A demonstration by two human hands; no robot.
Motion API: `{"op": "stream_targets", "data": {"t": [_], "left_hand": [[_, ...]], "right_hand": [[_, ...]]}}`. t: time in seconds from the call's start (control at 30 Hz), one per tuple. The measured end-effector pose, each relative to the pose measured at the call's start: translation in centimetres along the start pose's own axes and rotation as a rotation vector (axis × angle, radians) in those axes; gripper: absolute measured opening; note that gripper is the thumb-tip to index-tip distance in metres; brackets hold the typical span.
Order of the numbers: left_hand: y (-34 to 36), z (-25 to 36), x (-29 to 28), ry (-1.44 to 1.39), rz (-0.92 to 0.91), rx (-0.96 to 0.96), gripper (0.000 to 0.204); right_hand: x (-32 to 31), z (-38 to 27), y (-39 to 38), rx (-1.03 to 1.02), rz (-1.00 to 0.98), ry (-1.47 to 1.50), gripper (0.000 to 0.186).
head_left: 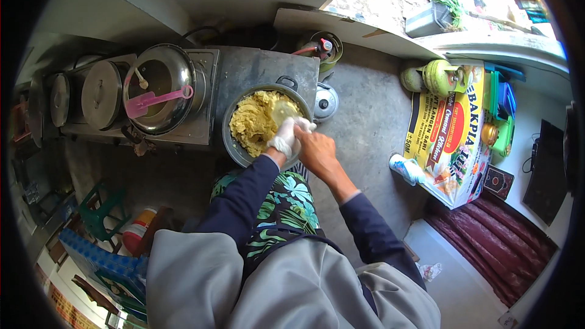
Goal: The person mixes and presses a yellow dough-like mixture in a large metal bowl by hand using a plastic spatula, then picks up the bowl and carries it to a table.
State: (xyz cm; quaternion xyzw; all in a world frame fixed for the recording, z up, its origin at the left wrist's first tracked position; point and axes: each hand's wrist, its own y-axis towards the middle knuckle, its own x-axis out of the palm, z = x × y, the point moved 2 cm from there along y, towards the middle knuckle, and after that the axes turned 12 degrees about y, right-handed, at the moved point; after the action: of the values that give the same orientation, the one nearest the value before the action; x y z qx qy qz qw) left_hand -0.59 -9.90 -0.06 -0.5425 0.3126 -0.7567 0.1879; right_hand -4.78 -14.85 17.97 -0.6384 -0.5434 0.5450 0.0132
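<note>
A grey pot (pixel 230 137) with black side handles stands before me at the edge of the counter. It holds a thick, lumpy yellow paste (pixel 251 119). Over its near right rim, my left hand (pixel 284 138), in a thin white glove, is closed around the handle end of a pale, see-through tool (pixel 282 111). The tool's wide end is blurred against the paste; I cannot tell its exact kind. My bare right hand (pixel 318 153) is closed against the left one at the same handle, whose grip is mostly hidden by the fingers.
Left of the pot, a stove (pixel 210 85) carries a large metal pan (pixel 173 109) with a pink spatula (pixel 149 103) across it. A kettle (pixel 326 102) sits just right of the pot. Green gas cylinders (pixel 442 78) and a banner-covered table (pixel 448 170) are farther right.
</note>
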Motion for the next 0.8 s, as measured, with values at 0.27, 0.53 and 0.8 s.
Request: {"op": "stream_targets", "data": {"t": [0.27,0.53,0.8], "left_hand": [[2.7,2.0,-3.6,0.17,-0.31,-0.265,0.038],[0.4,-0.8,-0.5,0.028,0.162,0.095,0.03],[0.2,6.7,-2.2,0.065,-0.099,0.238,0.037]], "right_hand": [[6.0,1.4,6.1,-0.01,0.113,0.095,0.037],[2.5,1.6,1.4,-0.005,0.05,-0.022,0.056],[1.6,-2.7,9.5,-0.211,-0.062,-0.228,0.026]]}}
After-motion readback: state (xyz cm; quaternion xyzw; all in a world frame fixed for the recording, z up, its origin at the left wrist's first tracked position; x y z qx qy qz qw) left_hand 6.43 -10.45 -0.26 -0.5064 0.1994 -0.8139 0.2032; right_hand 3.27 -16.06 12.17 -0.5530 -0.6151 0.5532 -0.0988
